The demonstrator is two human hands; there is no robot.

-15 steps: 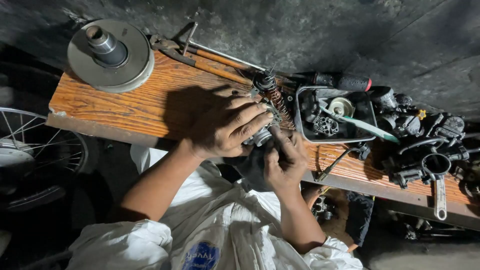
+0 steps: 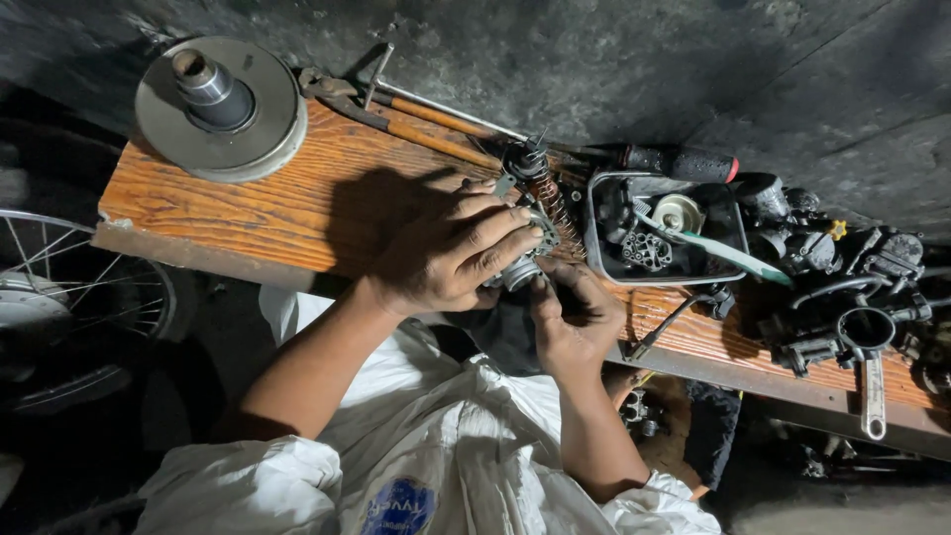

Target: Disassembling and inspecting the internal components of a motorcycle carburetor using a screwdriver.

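Left hand [image 2: 446, 253] fingers wrap the small metal part [image 2: 520, 269]; right hand [image 2: 575, 317] pinches it from five o'clock. Best keep it braced on the wooden bench [image 2: 248, 198], I judge.

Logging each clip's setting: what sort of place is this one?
Most likely a small motorcycle or engine repair workshop. A wooden bench carries a round metal pulley, a tray of small greasy parts and carburettor-like pieces; a spoked wheel stands beside it.

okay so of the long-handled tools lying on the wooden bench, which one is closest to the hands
The wooden-handled tool, lying diagonally just beyond the left hand. The wrench lies off at the bench's right end, and the black-gripped tool lies behind the tray.
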